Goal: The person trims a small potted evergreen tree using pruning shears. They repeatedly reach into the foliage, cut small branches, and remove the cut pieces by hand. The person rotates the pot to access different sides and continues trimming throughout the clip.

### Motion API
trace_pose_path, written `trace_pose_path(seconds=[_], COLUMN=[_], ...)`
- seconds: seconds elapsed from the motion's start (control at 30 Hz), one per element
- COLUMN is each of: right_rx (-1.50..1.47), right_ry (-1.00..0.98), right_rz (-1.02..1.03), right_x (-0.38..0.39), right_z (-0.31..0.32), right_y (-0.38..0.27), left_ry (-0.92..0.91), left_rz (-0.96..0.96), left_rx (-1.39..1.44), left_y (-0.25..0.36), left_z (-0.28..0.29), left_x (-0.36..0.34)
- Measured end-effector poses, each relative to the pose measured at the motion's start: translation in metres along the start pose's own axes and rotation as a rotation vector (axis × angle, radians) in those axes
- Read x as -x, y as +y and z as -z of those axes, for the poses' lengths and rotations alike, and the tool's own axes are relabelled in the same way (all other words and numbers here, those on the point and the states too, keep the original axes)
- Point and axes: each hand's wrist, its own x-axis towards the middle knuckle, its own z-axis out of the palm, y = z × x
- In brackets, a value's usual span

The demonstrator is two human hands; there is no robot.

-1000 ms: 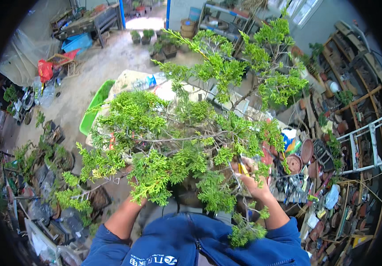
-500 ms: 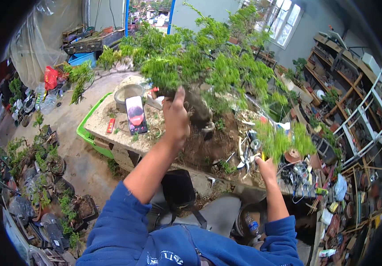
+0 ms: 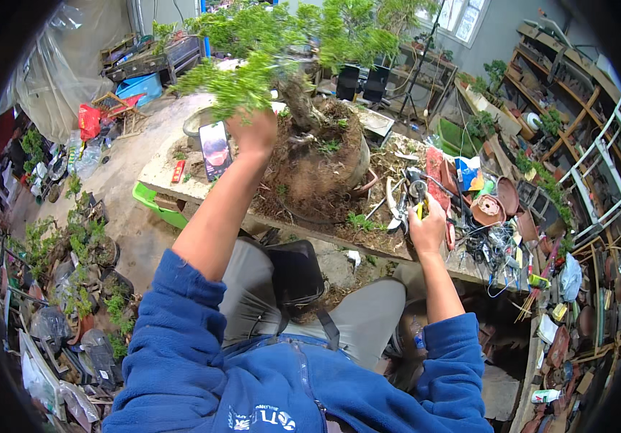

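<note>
A bonsai tree (image 3: 296,101) with feathery green foliage rises from a wide mound of soil (image 3: 310,180) on the table before me. My left hand (image 3: 253,133) is raised at its left side, against the lower edge of a leafy branch; motion blur and leaves hide the fingers. On the right, my right hand (image 3: 428,224) is closed around a yellow-handled tool (image 3: 421,208), whose working end I cannot make out. Metal pliers or shears (image 3: 395,206) lie just left of that hand, beside a round metal item (image 3: 417,189).
A phone (image 3: 215,150) leans by a round basin (image 3: 196,124), near a small red packet (image 3: 178,171). Clay pots (image 3: 487,209) and tangled wires crowd the table's right end. A black tripod (image 3: 420,65) stands behind. Potted plants (image 3: 112,296) line the floor at left.
The foliage has swung away from the right side, uncovering the soil mound, pots and tools. My left hand has moved left and is blurred. My right hand stays by the tools.
</note>
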Motion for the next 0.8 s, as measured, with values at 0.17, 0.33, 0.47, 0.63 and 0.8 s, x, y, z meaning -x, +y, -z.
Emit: trace_pose_path(seconds=[0.17,0.33,0.47,0.63,0.8], right_rx=[-0.171,-0.200,-0.276,-0.311,-0.318], right_ry=[0.020,0.039,0.052,0.036,0.035], right_rz=[-0.147,-0.132,-0.146,-0.198,-0.194], right_x=[0.005,0.009,0.009,0.009,0.008], right_z=[-0.016,-0.015,-0.015,-0.016,-0.015], right_y=[0.006,0.011,0.011,0.011,0.011], left_ry=[-0.175,-0.314,-0.340,0.028,-0.036], left_rz=[-0.150,-0.182,0.081,-0.541,-0.722], left_rx=[-0.215,-0.562,-0.770,-0.819,-1.082], left_y=[0.033,0.021,0.011,0.001,-0.008], left_z=[-0.001,-0.033,-0.039,-0.010,0.010], left_x=[-0.010,-0.054,-0.076,-0.082,-0.085])
